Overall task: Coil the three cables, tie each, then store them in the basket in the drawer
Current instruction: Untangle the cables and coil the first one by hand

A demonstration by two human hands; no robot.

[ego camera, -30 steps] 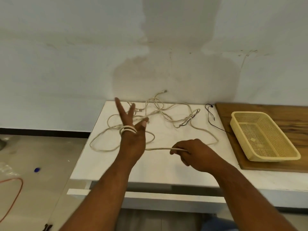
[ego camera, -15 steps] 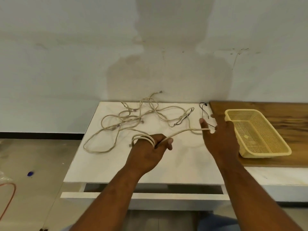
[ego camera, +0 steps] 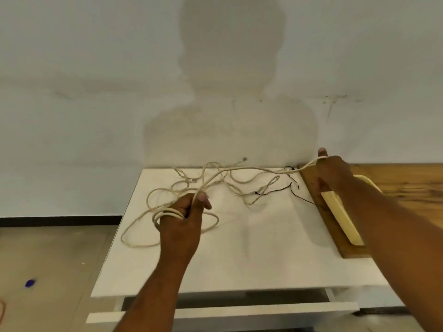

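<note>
The cream cable [ego camera: 251, 167] runs as one taut span from the left hand [ego camera: 184, 219], which has a few finished turns looped around its fingers and is closed on the strand, up and to the right to the right hand [ego camera: 332, 172], which pinches it high above the near end of the yellow basket [ego camera: 340, 219]. The span's long axis lies left to right, rising toward the right hand. The rest of the cable lies in loose tangled loops on the white counter [ego camera: 239, 259], with a plug end [ego camera: 244, 159] pointing toward the wall at the back.

To wind well, I judge the right hand should keep light tension and sweep back around the left, laying each turn beside the last. Slack should be fed slowly, since the tangle and the thin black cable [ego camera: 293, 188] crossing it could snag. The drawer [ego camera: 239, 310] below stands open.
</note>
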